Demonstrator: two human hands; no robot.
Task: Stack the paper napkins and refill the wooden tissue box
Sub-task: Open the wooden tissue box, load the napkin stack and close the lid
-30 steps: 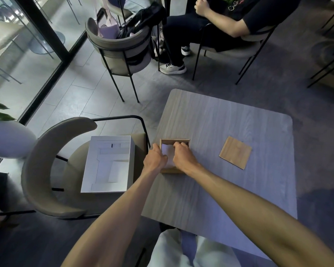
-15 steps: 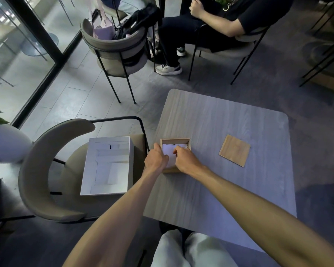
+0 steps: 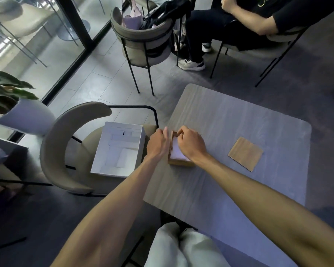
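Observation:
A small wooden tissue box (image 3: 179,162) stands near the left edge of the table (image 3: 239,189). A stack of white paper napkins (image 3: 176,154) lies inside it. My left hand (image 3: 158,143) lies against the box's left wall with its fingers stretched forward, slightly blurred. My right hand (image 3: 191,145) covers the right and far part of the box, its fingers curled down onto the napkins at the far rim; the fingertips are hidden. The flat wooden lid (image 3: 245,153) lies on the table to the right, apart from the box.
An open white cardboard box (image 3: 120,151) sits on the beige chair (image 3: 54,151) left of the table. A potted plant (image 3: 17,110) stands further left. Beyond the table are another chair (image 3: 143,41) with bags and a seated person (image 3: 239,20).
Both hands stay on the box. The left hand's fingers have stretched forward along the left wall, and the right hand has moved toward the far rim. My view shifted slightly.

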